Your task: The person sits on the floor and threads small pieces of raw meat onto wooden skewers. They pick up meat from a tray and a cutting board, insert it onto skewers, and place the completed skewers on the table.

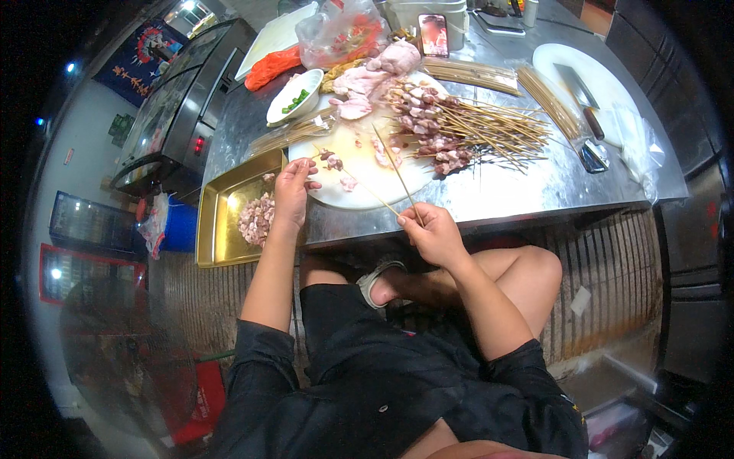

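Observation:
My right hand grips two thin wooden skewers near their lower ends. One skewer is bare and points up over the round white cutting board. The other runs to the left and carries small meat pieces near its tip. My left hand is at that tip, fingers curled beside the meat; whether it pinches the skewer is unclear. Loose meat bits lie on the board. Left of it, a gold-coloured metal tray holds a heap of cut meat. Loaded meat skewers are piled at the board's right.
Raw poultry lies at the board's back, beside a white bowl of green pieces. Packaged skewers and a phone are behind the pile. A cleaver rests on another round board at right. The metal table's edge is near me.

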Demonstrator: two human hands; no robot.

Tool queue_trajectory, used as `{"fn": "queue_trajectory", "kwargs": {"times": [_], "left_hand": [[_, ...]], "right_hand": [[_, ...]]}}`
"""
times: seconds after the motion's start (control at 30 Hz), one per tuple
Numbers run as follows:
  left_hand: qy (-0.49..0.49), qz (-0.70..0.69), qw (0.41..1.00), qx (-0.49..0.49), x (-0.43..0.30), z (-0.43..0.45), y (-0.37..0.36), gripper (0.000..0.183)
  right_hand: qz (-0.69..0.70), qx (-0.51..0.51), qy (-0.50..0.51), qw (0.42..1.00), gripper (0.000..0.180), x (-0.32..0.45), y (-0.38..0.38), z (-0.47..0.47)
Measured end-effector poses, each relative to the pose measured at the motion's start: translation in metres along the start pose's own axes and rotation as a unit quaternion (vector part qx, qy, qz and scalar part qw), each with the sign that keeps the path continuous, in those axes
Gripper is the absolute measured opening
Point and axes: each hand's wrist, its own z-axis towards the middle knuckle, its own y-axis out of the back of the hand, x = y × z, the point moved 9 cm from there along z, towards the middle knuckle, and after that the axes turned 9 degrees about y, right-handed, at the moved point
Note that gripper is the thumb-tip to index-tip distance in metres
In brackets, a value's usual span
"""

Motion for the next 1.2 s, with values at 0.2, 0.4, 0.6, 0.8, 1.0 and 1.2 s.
{"fn": "queue_trajectory", "kwargs": {"times": [0.2,0.4,0.6,0.8,1.0,1.2], "left_hand": [[0.02,-0.059,0.998,0.007,0.002,0.001,0.0,0.021],[0.026,-0.1,0.995,0.018,-0.004,-0.001,-0.004,0.02],[0.038,-0.148,0.988,0.012,-0.003,-0.002,-0.007,0.019],[0.058,-0.152,0.986,0.029,0.005,0.005,-0.001,0.022],[0.04,-0.181,0.98,0.072,0.007,0.002,-0.01,0.018],[0.039,-0.173,0.98,0.093,-0.001,-0.002,-0.019,0.016]], "right_hand": [[0.071,0.055,-0.051,0.995,0.016,-0.01,-0.013,-0.004],[0.095,0.065,-0.014,0.993,0.014,-0.003,-0.023,-0.002],[0.092,0.076,-0.033,0.992,0.012,-0.006,-0.021,-0.004],[0.064,0.092,-0.032,0.993,0.013,-0.008,-0.026,-0.005],[0.031,0.077,-0.034,0.996,0.014,-0.006,-0.022,-0.004],[0.071,0.059,-0.036,0.995,0.014,-0.009,-0.024,-0.004]]}}
